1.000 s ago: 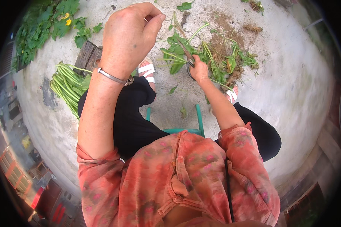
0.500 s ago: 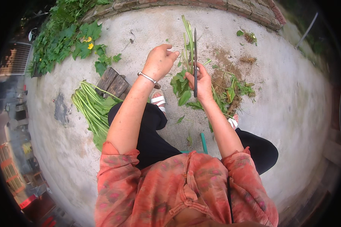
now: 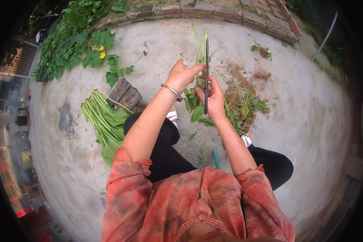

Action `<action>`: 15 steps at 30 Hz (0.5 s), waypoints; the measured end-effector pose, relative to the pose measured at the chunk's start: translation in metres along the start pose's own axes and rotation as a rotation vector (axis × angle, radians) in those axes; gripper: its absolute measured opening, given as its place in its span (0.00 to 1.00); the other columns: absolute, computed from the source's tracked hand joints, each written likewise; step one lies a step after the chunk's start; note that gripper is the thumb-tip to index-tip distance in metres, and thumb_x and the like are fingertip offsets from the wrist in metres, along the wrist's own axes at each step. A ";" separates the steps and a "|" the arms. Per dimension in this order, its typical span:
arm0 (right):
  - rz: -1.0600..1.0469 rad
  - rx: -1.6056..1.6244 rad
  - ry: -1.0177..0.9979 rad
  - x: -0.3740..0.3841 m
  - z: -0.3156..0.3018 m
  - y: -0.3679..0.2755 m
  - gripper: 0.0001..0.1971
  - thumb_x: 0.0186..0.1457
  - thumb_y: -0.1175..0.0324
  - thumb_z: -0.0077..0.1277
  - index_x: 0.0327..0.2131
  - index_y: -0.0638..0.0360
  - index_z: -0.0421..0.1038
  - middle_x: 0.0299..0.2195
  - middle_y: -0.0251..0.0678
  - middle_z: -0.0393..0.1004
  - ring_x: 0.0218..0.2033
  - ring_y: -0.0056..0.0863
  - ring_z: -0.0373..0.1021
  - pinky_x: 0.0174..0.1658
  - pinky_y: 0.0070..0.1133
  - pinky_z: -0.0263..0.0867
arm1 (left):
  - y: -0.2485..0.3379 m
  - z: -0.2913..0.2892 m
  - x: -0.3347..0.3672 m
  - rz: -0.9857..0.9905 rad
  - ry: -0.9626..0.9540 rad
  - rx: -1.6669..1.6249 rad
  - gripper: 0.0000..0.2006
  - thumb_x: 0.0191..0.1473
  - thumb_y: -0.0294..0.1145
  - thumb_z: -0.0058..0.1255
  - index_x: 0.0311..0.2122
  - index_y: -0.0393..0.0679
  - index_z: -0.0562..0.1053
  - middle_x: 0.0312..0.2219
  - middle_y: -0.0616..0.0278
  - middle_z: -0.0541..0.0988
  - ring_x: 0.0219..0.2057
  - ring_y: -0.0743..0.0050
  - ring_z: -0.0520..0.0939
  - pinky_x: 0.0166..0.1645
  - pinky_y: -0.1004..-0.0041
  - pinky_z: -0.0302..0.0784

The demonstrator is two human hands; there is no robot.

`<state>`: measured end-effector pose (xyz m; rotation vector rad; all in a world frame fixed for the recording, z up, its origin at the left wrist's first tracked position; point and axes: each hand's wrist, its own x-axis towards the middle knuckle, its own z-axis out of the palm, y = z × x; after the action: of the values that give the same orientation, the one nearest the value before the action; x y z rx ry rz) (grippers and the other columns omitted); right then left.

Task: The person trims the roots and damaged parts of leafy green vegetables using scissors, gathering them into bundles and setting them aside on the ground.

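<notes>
I sit on a concrete floor (image 3: 310, 121). My right hand (image 3: 214, 101) grips a long dark knife (image 3: 206, 76), its blade pointing away from me, and it holds a few green stalks (image 3: 197, 40) upright beside the blade. My left hand (image 3: 181, 74), with a silver bangle (image 3: 171, 90) on the wrist, reaches in from the left. Its fingers are apart and the index fingertip touches the stalks just left of the blade. Leaves of the stalks (image 3: 193, 105) hang below my hands.
A bundle of long green stalks (image 3: 105, 121) lies on the ground to my left, next to a wooden block (image 3: 125, 94). Trimmed leaves and dirt (image 3: 244, 107) lie to the right. Leafy plants (image 3: 76, 48) and a brick edge (image 3: 230, 14) border the far side.
My left hand has come down from high in the picture and reached the stalks. My right hand has lifted the knife and stalks off the pile of trimmings and turned them upright.
</notes>
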<state>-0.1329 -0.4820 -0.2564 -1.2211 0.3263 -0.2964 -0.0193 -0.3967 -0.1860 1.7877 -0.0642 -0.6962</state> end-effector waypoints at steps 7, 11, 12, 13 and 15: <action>0.027 0.037 -0.121 -0.016 0.019 0.012 0.29 0.51 0.76 0.57 0.56 0.60 0.59 0.35 0.30 0.74 0.30 0.11 0.67 0.33 0.12 0.65 | -0.011 -0.015 0.004 0.077 -0.036 -0.329 0.12 0.59 0.29 0.45 0.44 0.33 0.70 0.28 0.65 0.73 0.28 0.79 0.73 0.36 0.74 0.75; 0.070 0.049 0.071 -0.020 -0.021 0.065 0.26 0.52 0.74 0.57 0.54 0.59 0.60 0.37 0.31 0.76 0.29 0.16 0.70 0.33 0.15 0.67 | 0.006 -0.018 0.000 0.295 0.251 -0.303 0.12 0.61 0.29 0.43 0.45 0.32 0.69 0.25 0.68 0.69 0.22 0.85 0.65 0.26 0.83 0.65; 0.099 -0.006 0.179 -0.022 -0.037 0.096 0.26 0.51 0.73 0.58 0.53 0.59 0.61 0.36 0.32 0.77 0.29 0.17 0.70 0.33 0.17 0.67 | 0.010 -0.019 -0.003 0.286 0.233 -0.301 0.12 0.61 0.29 0.43 0.45 0.32 0.69 0.25 0.68 0.69 0.22 0.85 0.65 0.26 0.83 0.65; 0.147 -0.201 0.245 -0.023 -0.064 0.135 0.25 0.51 0.72 0.58 0.52 0.57 0.61 0.35 0.34 0.77 0.30 0.21 0.72 0.35 0.20 0.68 | 0.015 -0.017 -0.006 0.358 0.245 -0.283 0.12 0.61 0.29 0.43 0.45 0.32 0.70 0.25 0.68 0.69 0.22 0.86 0.65 0.25 0.83 0.63; 0.290 -0.587 0.329 -0.042 -0.106 0.185 0.24 0.50 0.69 0.58 0.51 0.54 0.62 0.35 0.41 0.77 0.34 0.31 0.74 0.38 0.27 0.68 | 0.015 -0.013 -0.011 0.414 0.259 -0.263 0.13 0.61 0.30 0.43 0.45 0.32 0.70 0.25 0.68 0.69 0.22 0.87 0.64 0.24 0.84 0.61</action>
<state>-0.2047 -0.4984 -0.4609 -1.6760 0.9135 -0.1494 -0.0176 -0.3861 -0.1653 1.5312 -0.1560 -0.1647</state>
